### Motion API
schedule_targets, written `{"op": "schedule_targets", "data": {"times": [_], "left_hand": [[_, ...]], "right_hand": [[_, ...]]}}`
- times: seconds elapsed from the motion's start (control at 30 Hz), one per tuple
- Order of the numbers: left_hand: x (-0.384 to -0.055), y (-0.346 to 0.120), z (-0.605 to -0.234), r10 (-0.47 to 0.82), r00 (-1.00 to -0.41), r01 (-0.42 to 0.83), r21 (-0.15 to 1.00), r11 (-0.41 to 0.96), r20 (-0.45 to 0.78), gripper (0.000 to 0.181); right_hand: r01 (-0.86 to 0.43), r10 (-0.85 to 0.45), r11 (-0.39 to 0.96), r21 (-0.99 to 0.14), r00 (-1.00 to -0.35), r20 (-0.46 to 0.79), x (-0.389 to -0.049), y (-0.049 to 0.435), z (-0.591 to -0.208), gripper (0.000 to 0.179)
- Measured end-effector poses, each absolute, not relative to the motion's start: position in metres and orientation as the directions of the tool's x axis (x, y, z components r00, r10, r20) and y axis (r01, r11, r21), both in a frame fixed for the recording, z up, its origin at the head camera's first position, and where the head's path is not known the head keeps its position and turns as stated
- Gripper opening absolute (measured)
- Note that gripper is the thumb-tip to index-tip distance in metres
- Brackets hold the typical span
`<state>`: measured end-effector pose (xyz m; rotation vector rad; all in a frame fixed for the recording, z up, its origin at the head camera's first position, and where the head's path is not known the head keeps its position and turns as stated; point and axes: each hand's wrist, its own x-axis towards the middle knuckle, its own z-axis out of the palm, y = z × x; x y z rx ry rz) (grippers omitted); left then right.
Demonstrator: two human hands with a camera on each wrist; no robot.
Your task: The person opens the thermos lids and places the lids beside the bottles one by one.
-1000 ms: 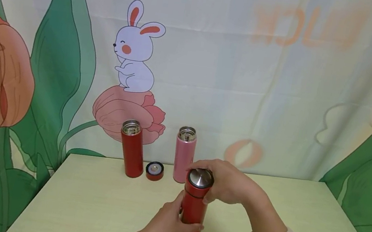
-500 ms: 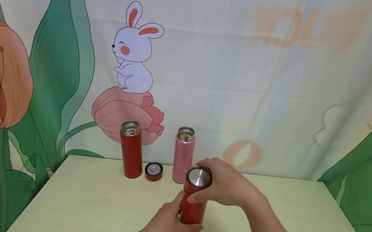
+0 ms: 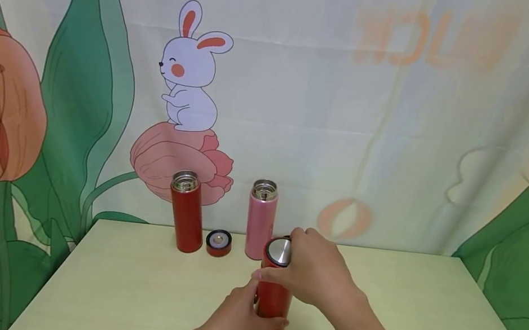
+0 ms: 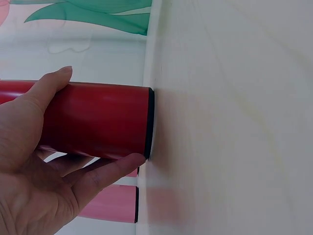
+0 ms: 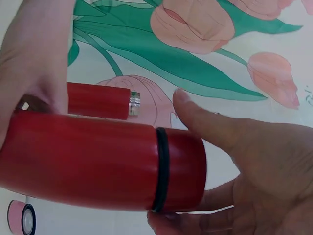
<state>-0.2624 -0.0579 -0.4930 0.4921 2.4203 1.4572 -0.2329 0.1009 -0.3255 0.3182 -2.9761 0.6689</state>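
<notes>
A red thermos flask (image 3: 273,303) with a steel-topped red lid (image 3: 278,251) stands upright at the front middle of the table, its base right at the tabletop in the left wrist view. Around its lower body, my left hand (image 3: 233,320) grips it, thumb on one side and fingers on the other. My right hand (image 3: 318,270) holds the lid from the right, with the thumb across the front and the fingers behind. In the right wrist view, a black ring (image 5: 162,169) marks the seam between lid and body, and the right thumb (image 5: 205,115) lies along the lid's side.
Behind stand a lidless red thermos flask (image 3: 186,219) and a lidless pink one (image 3: 260,224). A loose red lid (image 3: 219,243) lies upturned between them. The right wrist view shows a pink lid (image 5: 22,217). A printed cloth (image 3: 304,108) hangs behind the table (image 3: 122,292).
My right hand has turned round the lid, its thumb moving left across the front and its wrist coming lower. My left hand keeps its grip on the flask's body.
</notes>
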Motion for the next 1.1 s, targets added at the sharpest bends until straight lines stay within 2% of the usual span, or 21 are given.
{"op": "schedule_targets", "data": {"times": [0.3, 0.57, 0.8, 1.1], "left_hand": [[-0.2645, -0.0578, -0.4953, 0.422, -0.906, 0.175, 0.874, 0.454, -0.038, 0.091], [-0.263, -0.0587, -0.4943, 0.419, -0.907, 0.183, 0.867, 0.463, -0.032, 0.081], [-0.262, -0.0589, -0.4927, 0.426, -0.904, 0.181, 0.872, 0.454, -0.034, 0.083], [-0.263, -0.058, -0.4925, 0.434, -0.9, 0.181, 0.881, 0.438, -0.031, 0.086]], "right_hand": [[-0.235, -0.176, 0.919, -0.316, -0.963, 0.205, -0.2312, 0.0917, -0.3302, 0.042], [-0.243, -0.185, 0.917, -0.318, -0.962, 0.201, -0.2306, 0.0913, -0.3301, 0.041], [-0.269, -0.211, 0.911, -0.313, -0.955, 0.208, -0.2317, 0.0944, -0.3298, 0.046], [-0.278, -0.241, 0.903, -0.328, -0.959, 0.149, -0.234, 0.097, -0.3273, 0.052]]}}
